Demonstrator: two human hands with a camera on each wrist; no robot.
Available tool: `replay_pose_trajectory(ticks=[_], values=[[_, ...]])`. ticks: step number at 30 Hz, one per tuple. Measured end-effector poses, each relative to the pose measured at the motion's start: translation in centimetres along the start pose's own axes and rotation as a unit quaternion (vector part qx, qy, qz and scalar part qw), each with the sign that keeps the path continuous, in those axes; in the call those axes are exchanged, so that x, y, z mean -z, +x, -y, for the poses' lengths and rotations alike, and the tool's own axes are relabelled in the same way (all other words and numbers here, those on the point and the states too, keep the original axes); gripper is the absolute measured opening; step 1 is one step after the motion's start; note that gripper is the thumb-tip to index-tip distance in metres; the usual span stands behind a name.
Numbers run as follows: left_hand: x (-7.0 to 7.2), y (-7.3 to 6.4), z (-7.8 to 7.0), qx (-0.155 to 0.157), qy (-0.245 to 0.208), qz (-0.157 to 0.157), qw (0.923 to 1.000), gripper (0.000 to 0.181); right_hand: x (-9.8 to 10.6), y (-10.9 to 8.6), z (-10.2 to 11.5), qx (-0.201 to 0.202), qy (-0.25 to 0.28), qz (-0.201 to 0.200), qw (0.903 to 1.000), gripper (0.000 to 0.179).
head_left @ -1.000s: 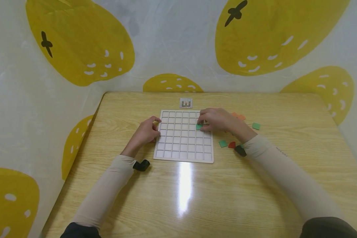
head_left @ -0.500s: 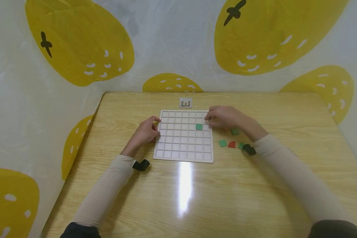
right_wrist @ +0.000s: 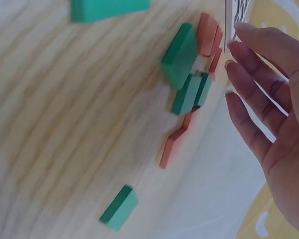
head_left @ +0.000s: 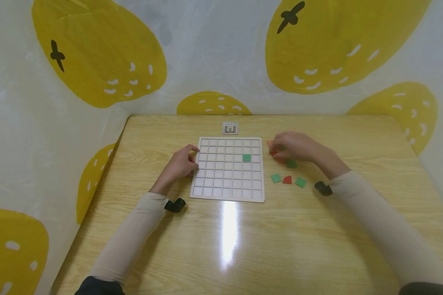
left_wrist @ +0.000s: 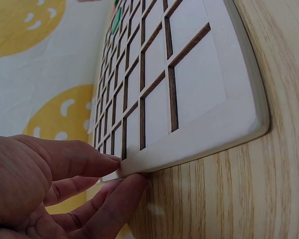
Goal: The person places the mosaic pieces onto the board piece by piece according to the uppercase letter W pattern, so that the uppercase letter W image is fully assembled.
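A pale wooden grid board lies on the table, with one green square tile in a cell on its right side. My left hand holds the board's left edge; in the left wrist view the thumb and a finger meet that edge. My right hand hovers over a loose pile right of the board, partly hiding it. Nothing shows between its extended fingers in the right wrist view, where green tiles and orange-red pieces lie close by.
Nearer me lie a green tile, a red quarter-round piece and another green tile. A small printed pattern card sits behind the board. A fruit-print cloth hangs past the table's far edge.
My right hand has let go of the green tile, leaving it in a board cell, and moved right to the loose pieces. My left hand stays at the board's edge.
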State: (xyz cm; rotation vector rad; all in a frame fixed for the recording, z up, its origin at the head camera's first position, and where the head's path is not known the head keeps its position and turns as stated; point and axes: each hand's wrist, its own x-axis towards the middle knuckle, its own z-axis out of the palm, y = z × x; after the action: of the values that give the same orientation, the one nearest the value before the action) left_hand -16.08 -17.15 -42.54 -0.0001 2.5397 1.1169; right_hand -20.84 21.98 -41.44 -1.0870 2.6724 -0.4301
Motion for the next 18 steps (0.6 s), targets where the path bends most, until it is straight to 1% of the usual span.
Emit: replay_pose_trajectory(ticks=[6, 12, 18], values=[[0.0, 0.1, 0.2, -0.003, -0.001, 0.005, 1.0000, 0.053, -0.1, -1.2, -0.6, -0.011, 0.006, 0.016, 0.9998, 0.013], [0.0, 0.2, 0.3, -0.004, -0.003, 0.006, 1.0000, 0.053, -0.3, -2.0, -1.0, -0.010, -0.003, 0.011, 0.9999, 0.012], [0.1, 0.2, 0.2, -0.002, -0.004, 0.008, 1.0000, 0.053, -0.4, -2.6, -0.9, -0.016, -0.007, 0.010, 0.9998, 0.015]])
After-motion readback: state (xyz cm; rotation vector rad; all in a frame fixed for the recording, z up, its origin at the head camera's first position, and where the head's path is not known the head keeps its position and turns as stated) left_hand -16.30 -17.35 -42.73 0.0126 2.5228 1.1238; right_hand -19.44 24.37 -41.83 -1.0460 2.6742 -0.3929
